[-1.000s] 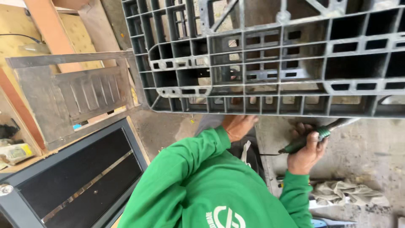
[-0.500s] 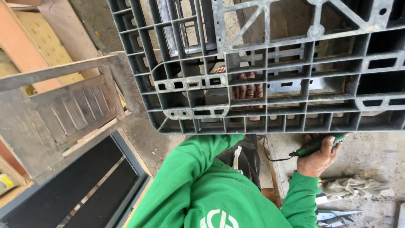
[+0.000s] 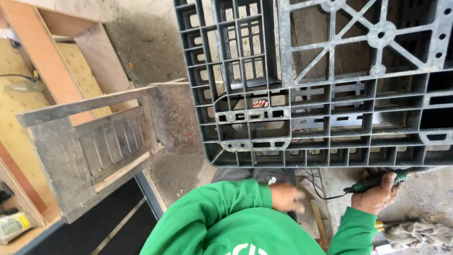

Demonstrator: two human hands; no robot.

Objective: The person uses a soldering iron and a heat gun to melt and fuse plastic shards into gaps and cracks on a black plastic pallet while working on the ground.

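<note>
Under the grey pallet point(image 3: 330, 80), right hand point(image 3: 375, 196) clasps green tool point(image 3: 377, 181).

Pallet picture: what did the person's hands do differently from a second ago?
The left hand was up at the lower edge of the grey plastic pallet a second ago. Now it has dropped away and is blurred with motion in front of the green sleeve. The right hand still grips the green tool just under the pallet. The wooden frame stays on the left.
</note>
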